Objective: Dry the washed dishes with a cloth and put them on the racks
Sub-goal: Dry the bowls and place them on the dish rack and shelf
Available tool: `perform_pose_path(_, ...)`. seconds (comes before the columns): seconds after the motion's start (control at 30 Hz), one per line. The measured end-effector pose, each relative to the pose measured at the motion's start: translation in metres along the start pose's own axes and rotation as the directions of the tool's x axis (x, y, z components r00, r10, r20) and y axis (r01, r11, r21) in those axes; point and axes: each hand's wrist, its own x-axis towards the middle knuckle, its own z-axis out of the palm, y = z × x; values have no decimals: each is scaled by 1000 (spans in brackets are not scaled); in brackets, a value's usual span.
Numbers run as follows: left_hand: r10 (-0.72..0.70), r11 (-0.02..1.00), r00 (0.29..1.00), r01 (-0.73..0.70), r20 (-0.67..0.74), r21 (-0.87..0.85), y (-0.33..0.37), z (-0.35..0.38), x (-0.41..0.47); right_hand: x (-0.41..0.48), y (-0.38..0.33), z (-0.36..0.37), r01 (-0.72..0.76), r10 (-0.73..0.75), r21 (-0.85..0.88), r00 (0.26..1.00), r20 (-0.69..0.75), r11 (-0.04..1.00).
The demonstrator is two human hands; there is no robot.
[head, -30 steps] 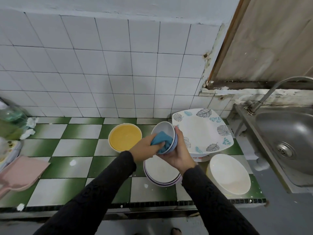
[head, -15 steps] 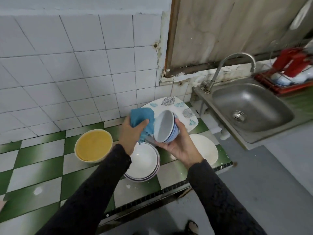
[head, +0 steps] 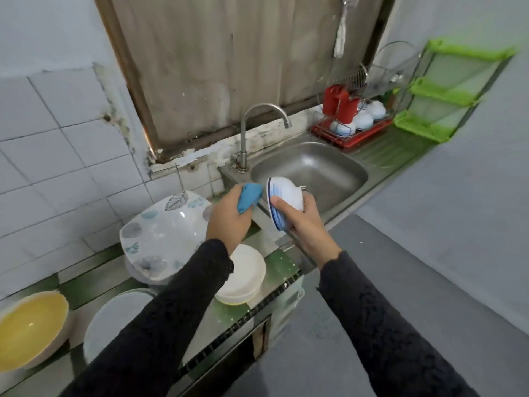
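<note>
My right hand (head: 306, 222) grips a small white bowl with blue stripes (head: 282, 196), tilted on its side over the near left corner of the steel sink (head: 337, 159). My left hand (head: 226, 219) holds a bunched blue cloth (head: 248, 197) just left of the bowl, a little apart from it. On the green and white tiled counter (head: 277, 270) below lie a leaf-patterned plate (head: 160, 233), a white bowl (head: 246, 273), a stack of white plates (head: 111, 322) and a yellow bowl (head: 25, 328). The wire dish rack (head: 355, 121) at the far right holds several white bowls.
A curved tap (head: 257, 121) rises at the sink's back left. Red bottles (head: 340, 104) stand in the rack's red tray. A green plastic shelf unit (head: 446, 93) sits at the far right. Grey floor lies below the counter edge.
My view has swung right toward the sink and rack. The cloth has come out of the bowl, and both hands with the bowl have moved right over the sink's corner.
</note>
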Motion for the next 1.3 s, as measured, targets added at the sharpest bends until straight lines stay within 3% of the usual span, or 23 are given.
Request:
perform_pose_path(0.23, 156, 984, 985, -162, 77, 74, 65, 126, 40, 29, -29, -148, 137, -150, -94, 978, -144, 986)
perform_pose_path(0.43, 128, 991, 988, -131, 87, 27, 114, 218, 68, 55, -48, -248, 132, -172, -155, 945, -278, 979)
perform_pose_path(0.67, 223, 972, 968, -229, 114, 50, 145, 290, 103, 100, -53, -328, 158, -242, -253, 907, -345, 954)
perform_pose_path(0.97, 211, 974, 971, -219, 115, 62, 168, 394, 187, 193, -55, -403, 131, -247, -305, 890, -382, 943)
perform_pose_path(1.3, 72, 997, 996, -71, 62, -12, 201, 516, 317, 341, -110, -512, 107, -210, -305, 920, -331, 946)
